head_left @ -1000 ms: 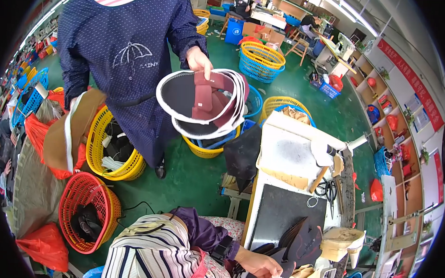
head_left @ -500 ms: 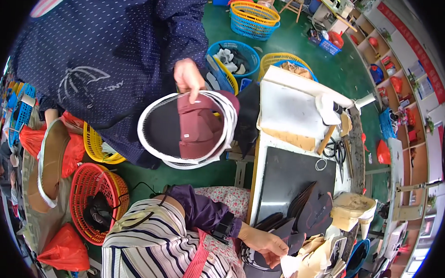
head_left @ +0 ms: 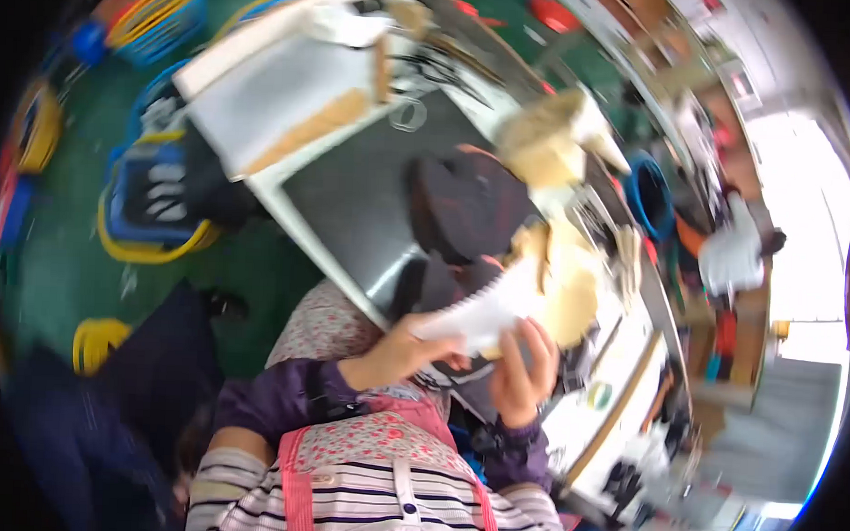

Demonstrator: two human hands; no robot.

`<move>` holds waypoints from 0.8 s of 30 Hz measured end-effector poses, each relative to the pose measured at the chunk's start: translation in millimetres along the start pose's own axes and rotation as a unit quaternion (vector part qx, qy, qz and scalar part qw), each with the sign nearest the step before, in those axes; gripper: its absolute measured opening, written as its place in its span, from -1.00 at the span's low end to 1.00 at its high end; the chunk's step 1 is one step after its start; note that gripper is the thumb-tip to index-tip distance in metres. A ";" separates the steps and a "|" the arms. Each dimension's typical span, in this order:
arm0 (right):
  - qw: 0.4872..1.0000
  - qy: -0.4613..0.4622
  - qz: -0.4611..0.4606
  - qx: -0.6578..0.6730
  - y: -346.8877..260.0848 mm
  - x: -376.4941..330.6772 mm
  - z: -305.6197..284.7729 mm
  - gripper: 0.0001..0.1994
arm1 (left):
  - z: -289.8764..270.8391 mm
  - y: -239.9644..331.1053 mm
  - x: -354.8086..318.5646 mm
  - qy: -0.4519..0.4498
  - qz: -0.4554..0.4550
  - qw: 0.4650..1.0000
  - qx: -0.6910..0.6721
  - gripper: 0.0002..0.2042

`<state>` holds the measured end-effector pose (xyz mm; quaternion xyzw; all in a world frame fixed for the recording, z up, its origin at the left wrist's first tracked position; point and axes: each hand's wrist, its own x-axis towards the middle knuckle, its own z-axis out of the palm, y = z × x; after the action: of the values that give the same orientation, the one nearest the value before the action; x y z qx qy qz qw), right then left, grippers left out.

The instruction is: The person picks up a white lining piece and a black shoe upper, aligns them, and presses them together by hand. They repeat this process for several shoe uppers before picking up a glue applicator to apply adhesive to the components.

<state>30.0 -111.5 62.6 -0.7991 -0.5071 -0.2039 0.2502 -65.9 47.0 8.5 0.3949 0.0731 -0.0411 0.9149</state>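
Observation:
A white sheet with a toothed edge [head_left: 479,316], perhaps a small notepad, is held in front of me over the near side of the table; motion smears it. My left hand [head_left: 398,356] grips its left end, thumb on top. My right hand [head_left: 524,367] pinches the lower right edge, its fingers bent up. Just beyond the sheet lie dark cut pieces [head_left: 469,206] with reddish edges, stacked on a black mat [head_left: 353,193]. Tan paper pieces [head_left: 574,285] lie right beside the sheet, past my right hand.
Scissors [head_left: 441,71] and a pale ring [head_left: 408,115] lie at the table's far side. A yellowish container [head_left: 546,139] stands beyond the dark pieces. Baskets [head_left: 156,200] sit on the green floor to the left. A person in dark clothing [head_left: 72,440] is at lower left.
My view has swung right, so the table now lies ahead. Both hands now hold the white sheet up. The other person, earlier holding maroon white-rimmed pieces, has shifted to the lower left of view.

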 end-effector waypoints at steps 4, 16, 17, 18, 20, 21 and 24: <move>0.978 0.028 0.126 0.161 9.9 -9.8 2.6 -0.66 | 3.7 -2.6 15.1 -0.016 -0.025 0.999 0.012 -0.78; 0.948 0.041 0.259 0.177 -4.0 -25.3 -20.0 -0.78 | 22.4 -7.6 21.9 0.027 0.115 0.966 0.232 -0.79; 0.947 0.045 0.265 0.173 -5.0 -26.1 -16.8 -0.78 | 26.7 -6.7 21.6 0.026 0.131 0.953 0.271 -0.80; 0.950 0.056 0.259 0.167 -4.9 -26.1 -10.5 -0.79 | 31.8 -4.7 21.3 0.025 0.148 0.939 0.310 -0.80; 0.955 0.076 0.242 0.156 -3.0 -25.7 -0.8 -0.83 | 36.0 -3.6 23.3 0.018 0.164 0.922 0.350 -0.81; 0.954 0.081 0.246 0.153 -2.3 -27.2 -0.6 -0.83 | 36.4 -5.5 24.2 0.014 0.169 0.920 0.353 -0.81; 0.914 0.069 0.315 0.245 -1.3 -31.8 -1.2 -0.85 | 37.9 -8.4 26.6 0.000 0.176 0.916 0.359 -0.81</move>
<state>15.9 -134.3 45.4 -0.8155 -0.2445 -0.0383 0.5232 -37.0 13.2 23.7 0.7035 -0.0177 0.0973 0.7038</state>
